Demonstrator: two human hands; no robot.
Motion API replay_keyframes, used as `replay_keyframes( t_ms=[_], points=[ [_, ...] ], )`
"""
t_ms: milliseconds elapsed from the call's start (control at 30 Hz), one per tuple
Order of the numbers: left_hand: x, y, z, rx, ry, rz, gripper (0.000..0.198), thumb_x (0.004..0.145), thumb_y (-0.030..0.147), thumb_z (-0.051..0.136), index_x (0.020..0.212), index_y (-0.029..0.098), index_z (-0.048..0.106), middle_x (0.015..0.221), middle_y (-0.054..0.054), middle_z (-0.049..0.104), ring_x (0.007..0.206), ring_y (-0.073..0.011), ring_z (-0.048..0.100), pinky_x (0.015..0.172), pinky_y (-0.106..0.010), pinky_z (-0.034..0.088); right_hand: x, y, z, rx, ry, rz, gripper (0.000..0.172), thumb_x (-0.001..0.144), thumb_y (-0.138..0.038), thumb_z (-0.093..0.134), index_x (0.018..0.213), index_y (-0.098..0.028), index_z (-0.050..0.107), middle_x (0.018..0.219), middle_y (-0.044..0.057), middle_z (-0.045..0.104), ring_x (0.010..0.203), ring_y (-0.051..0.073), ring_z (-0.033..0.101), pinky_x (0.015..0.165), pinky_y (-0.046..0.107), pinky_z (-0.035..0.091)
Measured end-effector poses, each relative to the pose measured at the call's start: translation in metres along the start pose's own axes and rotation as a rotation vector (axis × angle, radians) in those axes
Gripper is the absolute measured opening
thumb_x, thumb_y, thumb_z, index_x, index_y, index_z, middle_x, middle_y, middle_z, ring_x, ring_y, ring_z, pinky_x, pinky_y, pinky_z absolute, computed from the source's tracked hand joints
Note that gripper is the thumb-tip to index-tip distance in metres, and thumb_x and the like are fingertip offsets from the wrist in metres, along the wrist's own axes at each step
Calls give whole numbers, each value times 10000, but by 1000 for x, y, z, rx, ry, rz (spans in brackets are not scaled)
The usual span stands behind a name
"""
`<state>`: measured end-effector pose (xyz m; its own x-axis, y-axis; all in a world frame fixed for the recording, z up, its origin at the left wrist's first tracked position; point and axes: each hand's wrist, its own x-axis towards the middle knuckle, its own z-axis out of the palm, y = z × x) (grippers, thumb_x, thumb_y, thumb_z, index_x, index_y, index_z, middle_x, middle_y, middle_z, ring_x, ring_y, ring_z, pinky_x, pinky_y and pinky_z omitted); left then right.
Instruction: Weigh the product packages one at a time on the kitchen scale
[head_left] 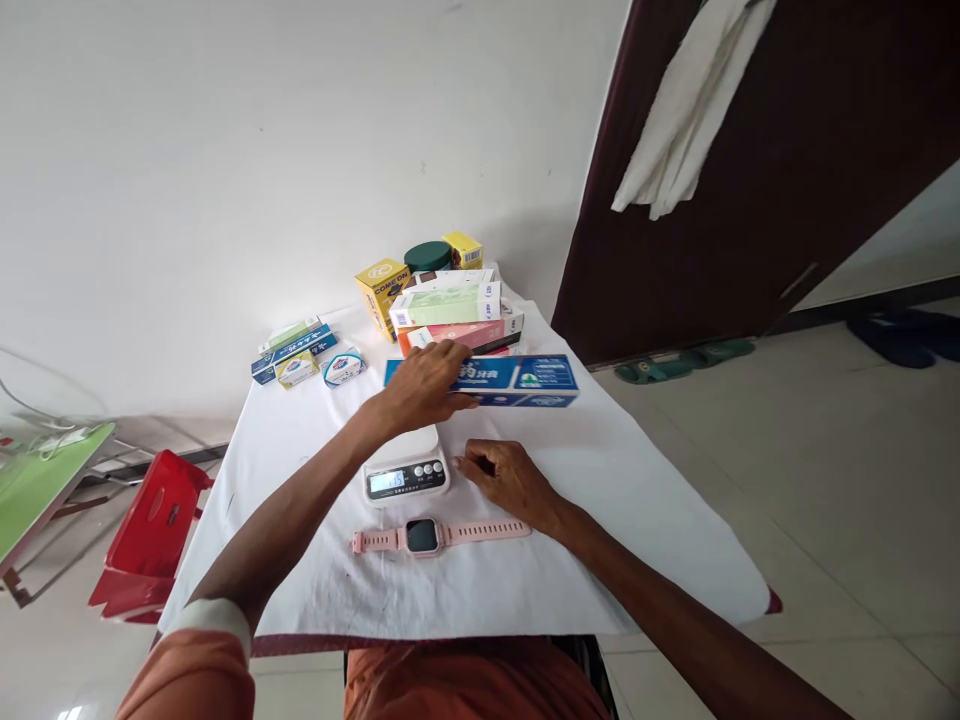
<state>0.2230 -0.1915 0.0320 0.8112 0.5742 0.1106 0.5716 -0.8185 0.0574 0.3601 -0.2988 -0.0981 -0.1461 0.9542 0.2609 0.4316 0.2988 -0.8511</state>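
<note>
My left hand (424, 385) reaches over a small white kitchen scale (406, 470) and closes on the left part of a long blue toothpaste box (517, 380) lying across the white-clothed table (637, 480). My right hand (506, 478) rests on the cloth just right of the scale, fingers curled loosely, holding nothing I can see. A pink smartwatch (424, 536) lies flat in front of the scale, near my right wrist. The scale's display is lit.
Stacked boxes, green and pink (450, 315), a yellow box (382, 290) and a dark green lid (427, 256) stand at the table's back. Small blue and white packs (300, 355) lie back left. A red stool (150, 530) is on the left, a dark door (750, 200) on the right.
</note>
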Motion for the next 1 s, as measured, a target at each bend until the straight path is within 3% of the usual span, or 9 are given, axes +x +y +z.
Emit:
replay_keyframes(
  t_ms=[167, 267, 367, 567, 700, 767, 867, 933, 1000],
  points=[
    [53, 25, 41, 18, -81, 47, 462, 885, 373, 740, 1244, 189, 517, 1267, -144, 624, 1198, -320, 608, 976, -454, 481, -2, 1, 2, -44, 13, -48, 398, 941, -385, 500, 618, -227, 329, 548, -45, 416, 551, 120, 398, 590, 280, 315],
    [59, 27, 63, 75, -82, -10, 473, 885, 387, 738, 1249, 172, 527, 1268, -162, 612, 1201, -328, 594, 960, -457, 485, -2, 3, 4, -70, 21, -88, 367, 931, -335, 496, 626, -228, 321, 555, -40, 424, 546, 117, 390, 591, 283, 300],
    [57, 20, 78, 153, 10, -44, 465, 852, 378, 770, 1207, 152, 573, 1279, -197, 590, 1245, -364, 551, 996, -492, 460, -3, 7, 6, -83, 33, -108, 346, 913, -295, 495, 632, -230, 302, 565, -37, 430, 551, 116, 384, 587, 285, 286],
    [52, 16, 81, 198, 138, -56, 377, 905, 212, 665, 1269, 173, 576, 1300, -199, 593, 1240, -357, 549, 1011, -508, 435, -6, 7, 5, -84, 18, -102, 348, 920, -314, 494, 635, -233, 313, 570, -33, 442, 552, 123, 409, 582, 286, 310],
    [32, 10, 61, 62, 156, -14, 447, 905, 358, 712, 1291, 182, 574, 1267, -169, 611, 1184, -322, 581, 994, -470, 459, -7, 5, 3, -62, 8, -70, 384, 947, -374, 504, 630, -233, 338, 564, -36, 435, 541, 127, 411, 574, 286, 329],
    [11, -11, 48, -38, 265, -65, 383, 955, 444, 642, 1240, 192, 599, 1175, -136, 644, 1116, -280, 608, 961, -428, 481, -7, 5, 3, -65, -4, -58, 399, 958, -405, 504, 635, -232, 347, 570, -36, 431, 543, 128, 411, 573, 286, 332],
    [-31, -66, 30, -100, 454, -304, 242, 1015, 402, 535, 1124, 203, 620, 1067, -98, 659, 993, -223, 628, 901, -375, 500, -6, 5, 2, -61, -19, -42, 426, 968, -451, 507, 641, -230, 346, 578, -38, 417, 546, 127, 390, 567, 286, 327],
    [-57, -112, 25, -73, 458, -503, 217, 980, 317, 579, 1152, 189, 607, 1065, -97, 653, 1012, -225, 629, 903, -365, 494, -5, 5, 2, -48, -21, -20, 448, 966, -480, 518, 639, -230, 342, 577, -40, 397, 546, 126, 372, 561, 286, 321],
    [-75, -152, 29, -43, 347, -666, 344, 924, 283, 648, 1239, 162, 578, 1222, -144, 621, 1141, -262, 606, 965, -383, 472, -5, 4, 2, -36, -23, 8, 465, 962, -507, 526, 636, -229, 343, 575, -41, 379, 547, 127, 362, 557, 287, 318]
  ],
)
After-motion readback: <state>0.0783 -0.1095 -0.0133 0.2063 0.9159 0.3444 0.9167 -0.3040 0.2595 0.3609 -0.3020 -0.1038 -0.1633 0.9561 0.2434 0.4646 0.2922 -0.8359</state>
